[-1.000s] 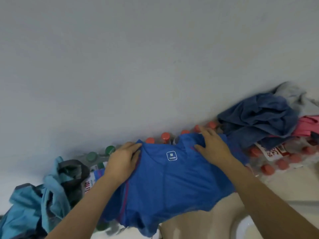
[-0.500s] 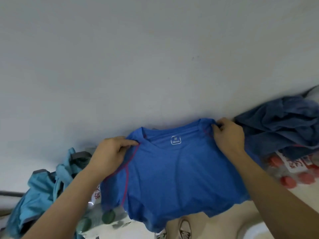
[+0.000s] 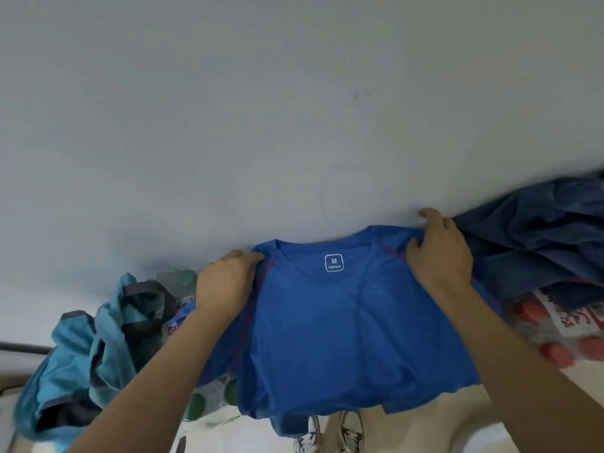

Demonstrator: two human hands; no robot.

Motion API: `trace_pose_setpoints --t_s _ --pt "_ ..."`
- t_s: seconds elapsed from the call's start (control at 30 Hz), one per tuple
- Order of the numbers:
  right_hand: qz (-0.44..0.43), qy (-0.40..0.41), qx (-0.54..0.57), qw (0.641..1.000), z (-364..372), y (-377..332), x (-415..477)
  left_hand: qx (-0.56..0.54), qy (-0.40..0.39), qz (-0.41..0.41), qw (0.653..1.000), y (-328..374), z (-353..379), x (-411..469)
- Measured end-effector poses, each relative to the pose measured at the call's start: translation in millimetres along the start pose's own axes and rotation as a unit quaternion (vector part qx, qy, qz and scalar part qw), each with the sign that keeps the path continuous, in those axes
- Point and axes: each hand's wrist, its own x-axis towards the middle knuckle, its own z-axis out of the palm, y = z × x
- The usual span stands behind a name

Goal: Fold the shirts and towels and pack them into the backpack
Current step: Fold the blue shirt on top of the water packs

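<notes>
A bright blue shirt (image 3: 336, 325) with pink seams and a white "M" size print hangs in front of me, collar up, near the pale wall. My left hand (image 3: 225, 284) grips its left shoulder. At the right shoulder my right hand (image 3: 438, 253) pinches the cloth. The hem hangs loose below. To the left lies a light blue backpack (image 3: 81, 351) with grey trim, its mouth slack and open. A dark blue crumpled cloth (image 3: 536, 237) lies at the right.
Packs of bottles sit under the laundry: green caps (image 3: 196, 403) at the lower left, red caps (image 3: 555, 353) at the right with a white printed label. My shoes (image 3: 333, 433) show on the pale floor below the shirt. A plain wall fills the upper view.
Both hands have lifted the blue shirt higher and spread it wider by its shoulders. The view has shifted, so the dark blue cloth sits further right and the pink item is out of view.
</notes>
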Motion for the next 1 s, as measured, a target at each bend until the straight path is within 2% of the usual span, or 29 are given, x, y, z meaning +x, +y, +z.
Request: trace_pose_setpoints --t_s 0.07,0.1,0.17,0.23,0.33,0.4,0.53,0.6,0.67,0.73,0.83,1.0 --pt "-0.06 0.003 0.024 0.998 -7.4 -19.5 -23.9 -0.015 -0.007 -0.017 1.0 0.1 0.6 -2.0" --pt "-0.108 -0.024 0.044 0.993 -7.1 -35.7 -43.0 -0.034 -0.01 -0.029 0.999 -1.4 -0.2 -1.3" --pt "-0.2 -0.151 0.029 0.968 8.2 -71.6 -83.3 -0.109 -0.014 -0.039 0.993 -6.0 -5.3 1.5" --pt "-0.248 -0.249 -0.048 0.935 36.4 -94.4 -108.0 -0.206 -0.063 -0.034 0.976 -13.2 -15.5 0.6" --pt "-0.252 -0.268 -0.119 0.922 64.2 -102.4 -110.1 -0.337 -0.197 -0.042 0.92 -37.0 -35.5 -12.4" --pt "-0.252 -0.266 -0.134 0.92 70.3 -100.4 -106.5 -0.366 -0.235 -0.049 0.899 -56.9 -44.3 -24.8" --pt "-0.254 -0.274 -0.161 0.913 72.1 -104.4 -108.4 -0.457 -0.167 -0.087 0.869 -78.0 -57.1 -34.4" --pt "-0.251 -0.274 -0.16 0.915 71.8 -108.1 -108.9 -0.398 -0.12 -0.084 0.906 -83.7 -57.3 -29.0" --pt "-0.254 -0.262 -0.154 0.918 73.6 -110.9 -108.2 -0.283 -0.074 -0.058 0.954 -87.1 -54.8 -23.2" --pt "-0.26 -0.253 -0.146 0.92 77.5 -112.6 -106.3 -0.165 -0.038 -0.024 0.985 -91.6 -50.0 -19.4" --pt "-0.274 -0.237 -0.123 0.924 82.3 -119.2 -104.8 -0.051 0.002 0.005 0.999 -103.8 -47.3 -19.8" --pt "-0.303 -0.245 -0.105 0.915 87.7 -132.2 -102.6 0.129 -0.037 -0.047 0.99 -107.5 -51.9 -25.7"
